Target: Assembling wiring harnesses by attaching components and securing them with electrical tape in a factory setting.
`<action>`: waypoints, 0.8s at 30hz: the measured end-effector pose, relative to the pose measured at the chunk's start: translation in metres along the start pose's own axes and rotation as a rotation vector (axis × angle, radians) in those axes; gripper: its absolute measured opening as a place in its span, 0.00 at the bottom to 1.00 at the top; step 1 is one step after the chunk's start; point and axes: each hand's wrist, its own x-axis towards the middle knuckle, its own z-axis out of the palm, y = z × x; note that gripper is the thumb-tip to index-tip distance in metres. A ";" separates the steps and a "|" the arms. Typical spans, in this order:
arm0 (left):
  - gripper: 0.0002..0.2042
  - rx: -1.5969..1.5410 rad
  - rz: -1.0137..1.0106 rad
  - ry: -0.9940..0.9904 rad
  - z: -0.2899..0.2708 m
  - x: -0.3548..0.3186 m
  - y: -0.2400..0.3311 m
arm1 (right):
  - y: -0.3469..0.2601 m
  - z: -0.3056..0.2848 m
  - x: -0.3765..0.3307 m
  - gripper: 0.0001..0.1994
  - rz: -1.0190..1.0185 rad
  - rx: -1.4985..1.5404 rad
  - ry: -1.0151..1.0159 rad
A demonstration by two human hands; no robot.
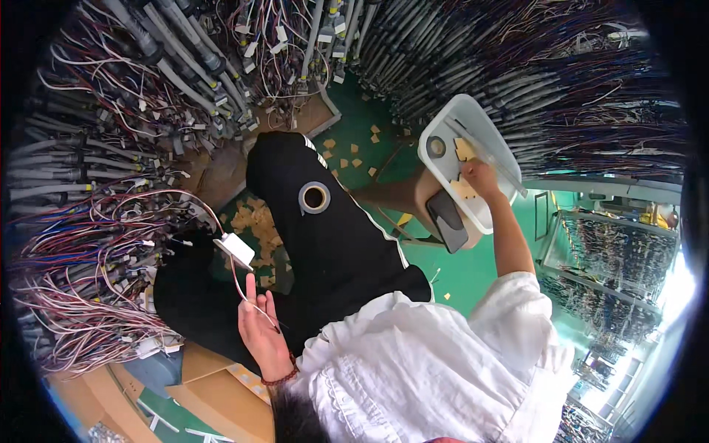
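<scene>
The left hand point(260, 332) is up with the palm showing and the fingers mostly open. A thin wire point(238, 284) with red and white strands runs across the palm, held loosely between the thumb and the fingers. The wire goes up from the grip to a small white plug point(236, 249), flat and square, which hangs just above the fingertips. From the plug, more red and white wire loops off to the left into a big pile of wires point(88, 244).

The right hand point(481, 177) reaches far out into a clear plastic tub point(484, 125). Its fingers curl down on small tan stickers point(464, 189) in the tub, and I cannot tell if they are pinching one. Another tan piece point(464, 149) and a grey roll point(436, 146) lie in the tub, just past the grip. A dark phone point(447, 220) lies next to the tub, on the near side of the hand.

A roll of tape point(314, 198) sits on the black trousers point(332, 244), between the two hands. Little tan bits point(255, 221) lie on the green floor point(458, 273) near the plug
</scene>
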 end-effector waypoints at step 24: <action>0.07 -0.077 -0.016 0.076 -0.002 0.008 -0.004 | 0.044 0.042 -0.009 0.10 0.135 -0.004 0.376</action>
